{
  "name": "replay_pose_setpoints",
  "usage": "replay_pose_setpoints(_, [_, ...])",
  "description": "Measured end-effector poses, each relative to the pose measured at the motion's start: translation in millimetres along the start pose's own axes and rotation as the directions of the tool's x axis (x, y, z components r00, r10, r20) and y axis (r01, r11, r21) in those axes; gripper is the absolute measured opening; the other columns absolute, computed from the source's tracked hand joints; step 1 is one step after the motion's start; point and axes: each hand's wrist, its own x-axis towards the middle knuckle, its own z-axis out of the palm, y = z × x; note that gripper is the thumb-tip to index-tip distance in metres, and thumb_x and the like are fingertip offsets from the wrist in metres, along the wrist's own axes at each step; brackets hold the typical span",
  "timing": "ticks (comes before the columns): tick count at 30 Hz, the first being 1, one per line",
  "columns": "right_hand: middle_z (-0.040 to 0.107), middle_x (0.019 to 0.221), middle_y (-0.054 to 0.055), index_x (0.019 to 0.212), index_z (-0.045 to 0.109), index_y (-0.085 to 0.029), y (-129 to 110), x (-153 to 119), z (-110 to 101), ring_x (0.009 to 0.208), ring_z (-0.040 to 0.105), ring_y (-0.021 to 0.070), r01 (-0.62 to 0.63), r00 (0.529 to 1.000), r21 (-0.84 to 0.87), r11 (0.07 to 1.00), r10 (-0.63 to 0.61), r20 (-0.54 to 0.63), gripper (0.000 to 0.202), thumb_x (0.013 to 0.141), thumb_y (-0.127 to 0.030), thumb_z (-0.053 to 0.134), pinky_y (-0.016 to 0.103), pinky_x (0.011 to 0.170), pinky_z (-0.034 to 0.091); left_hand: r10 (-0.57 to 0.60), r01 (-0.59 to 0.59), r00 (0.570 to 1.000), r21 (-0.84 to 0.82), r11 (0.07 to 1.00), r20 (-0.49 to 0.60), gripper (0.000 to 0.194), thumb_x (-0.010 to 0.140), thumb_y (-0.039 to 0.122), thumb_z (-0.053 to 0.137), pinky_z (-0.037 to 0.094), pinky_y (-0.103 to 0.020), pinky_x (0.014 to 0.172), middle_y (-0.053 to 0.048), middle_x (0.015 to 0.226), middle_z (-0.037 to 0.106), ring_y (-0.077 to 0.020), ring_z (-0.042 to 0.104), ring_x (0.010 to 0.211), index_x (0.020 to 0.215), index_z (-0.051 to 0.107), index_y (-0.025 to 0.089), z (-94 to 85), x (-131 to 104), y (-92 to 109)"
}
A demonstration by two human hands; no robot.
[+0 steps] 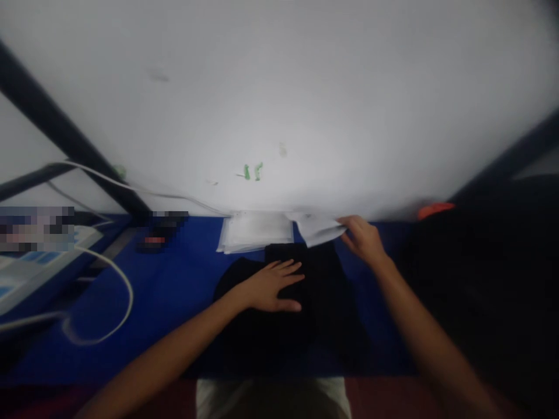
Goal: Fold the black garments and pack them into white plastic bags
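A dark piece of cloth (279,331) lies on the blue table surface (174,297) in front of me. My left hand (277,286) rests flat on it with the fingers spread. Past the cloth's far right part, my right hand (361,237) pinches the right edge of a thin white sheet (318,228), which is bent and partly raised. Just left of that sheet, a stack of clear plastic bags or sheets (257,231) lies against the wall.
A white wall (279,105) rises behind the table. At the left are a dark object (161,233), a white cable (128,291) and a pale box (32,273). A large black heap (484,279) with an orange item (435,210) behind it stands at the right.
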Motion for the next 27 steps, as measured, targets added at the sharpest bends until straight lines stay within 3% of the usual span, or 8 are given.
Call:
replay_pose_setpoints(3, [0.068, 0.117, 0.014, 0.129, 0.054, -0.02, -32, -7, -1, 0.108, 0.064, 0.0257, 0.235, 0.964, 0.171, 0.957, -0.206, -0.17, 0.034, 0.096, -0.024, 0.049, 0.038, 0.087, 0.054, -0.185, 0.111, 0.955, -0.302, 0.947, -0.231, 0.031, 0.093, 0.045, 0.054, 0.053, -0.041, 0.092, -0.007, 0.108, 0.075, -0.0239, 0.069, 0.102, 0.105, 0.07, 0.021, -35.9, -2, -20])
replay_pose_setpoints(6, [0.068, 0.117, 0.016, 0.13, 0.053, -0.017, -64, -9, -2, 0.112, 0.064, 0.0252, 0.415, 0.901, 0.274, 0.868, -0.349, -0.259, 0.034, 0.098, -0.022, 0.045, 0.041, 0.089, 0.055, -0.329, 0.152, 0.84, -0.397, 0.905, -0.431, 0.029, 0.096, 0.038, 0.047, 0.055, -0.038, 0.082, -0.007, 0.098, 0.074, -0.0206, 0.07, 0.087, 0.101, 0.066, 0.018, -68.0, -12, -34])
replay_pose_setpoints(8, [0.069, 0.117, 0.015, 0.127, 0.055, -0.017, -83, -8, -1, 0.116, 0.063, 0.0245, 0.516, 0.854, 0.347, 0.783, -0.44, -0.276, 0.031, 0.1, -0.02, 0.04, 0.044, 0.093, 0.054, -0.351, 0.111, 0.795, -0.45, 0.886, -0.495, 0.027, 0.095, 0.038, 0.049, 0.055, -0.037, 0.082, -0.008, 0.104, 0.072, -0.0204, 0.069, 0.091, 0.104, 0.065, 0.017, -76.5, -18, -33])
replay_pose_setpoints(10, [0.07, 0.119, 0.013, 0.122, 0.059, -0.018, -99, -7, 4, 0.12, 0.061, 0.0223, 0.583, 0.812, 0.423, 0.693, -0.52, -0.267, 0.029, 0.102, -0.019, 0.038, 0.044, 0.098, 0.052, -0.313, 0.061, 0.811, -0.46, 0.886, -0.495, 0.027, 0.094, 0.038, 0.053, 0.054, -0.037, 0.088, -0.008, 0.112, 0.071, -0.0213, 0.067, 0.101, 0.108, 0.065, 0.018, -73.0, -19, -25])
replay_pose_setpoints(12, [0.07, 0.121, 0.01, 0.116, 0.061, -0.018, -110, -8, 12, 0.122, 0.06, 0.0193, 0.608, 0.784, 0.485, 0.629, -0.573, -0.241, 0.026, 0.103, -0.017, 0.038, 0.041, 0.103, 0.05, -0.224, 0.031, 0.869, -0.403, 0.914, -0.441, 0.028, 0.095, 0.036, 0.054, 0.049, -0.039, 0.099, -0.007, 0.119, 0.069, -0.0218, 0.063, 0.112, 0.115, 0.065, 0.02, -60.7, -14, -13])
replay_pose_setpoints(16, [0.071, 0.119, 0.01, 0.112, 0.063, -0.013, -120, -15, 28, 0.123, 0.059, 0.017, 0.601, 0.773, 0.541, 0.588, -0.6, -0.206, 0.023, 0.102, -0.013, 0.042, 0.039, 0.108, 0.047, -0.118, 0.027, 0.941, -0.279, 0.96, -0.316, 0.03, 0.099, 0.032, 0.048, 0.045, -0.038, 0.103, -0.007, 0.123, 0.068, -0.0206, 0.062, 0.114, 0.122, 0.063, 0.021, -30.6, 4, 4])
replay_pose_setpoints(21, [0.072, 0.107, 0.011, 0.108, 0.065, -0.013, -114, -18, 34, 0.112, 0.063, 0.0215, 0.581, 0.813, 0.416, 0.699, -0.515, -0.271, 0.019, 0.097, -0.009, 0.05, 0.04, 0.095, 0.055, -0.24, 0.144, 0.934, -0.339, 0.93, -0.263, 0.027, 0.099, 0.03, 0.044, 0.049, -0.034, 0.09, -0.007, 0.107, 0.072, -0.0202, 0.066, 0.099, 0.108, 0.067, 0.018, -8.3, 13, 1])
replay_pose_setpoints(27, [0.07, 0.104, 0.013, 0.112, 0.063, -0.011, -107, -20, 39, 0.103, 0.063, 0.0228, 0.54, 0.841, 0.364, 0.759, -0.494, -0.22, 0.022, 0.1, -0.011, 0.044, 0.04, 0.086, 0.057, -0.356, 0.202, 0.917, -0.559, 0.804, -0.181, 0.032, 0.095, 0.043, 0.05, 0.048, -0.029, 0.077, -0.004, 0.09, 0.07, -0.0183, 0.062, 0.083, 0.097, 0.069, 0.017, -4.2, 8, -5])
